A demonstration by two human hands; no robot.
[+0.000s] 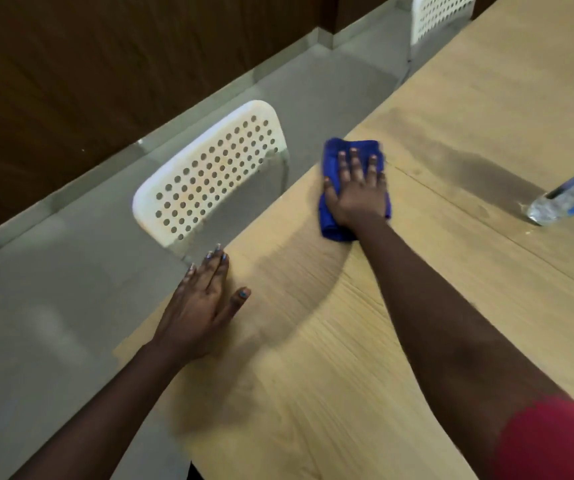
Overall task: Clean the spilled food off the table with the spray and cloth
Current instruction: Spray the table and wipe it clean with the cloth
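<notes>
A folded blue cloth (330, 216) lies on the light wooden table (313, 375) close to its left edge. My right hand (358, 192) presses flat on top of the cloth, fingers spread. My left hand (206, 306) rests flat on the table's left edge, fingers together, holding nothing. A clear spray bottle (569, 195) stands at the right edge of the view, only its lower part visible. A few small pale crumbs (528, 233) lie by the bottle's base. The picture is blurred by motion.
A white perforated chair (209, 174) stands against the table's left side, a second white chair (441, 15) farther back. Grey floor and a dark wooden wall lie to the left. A seam (452, 202) runs across the tabletop.
</notes>
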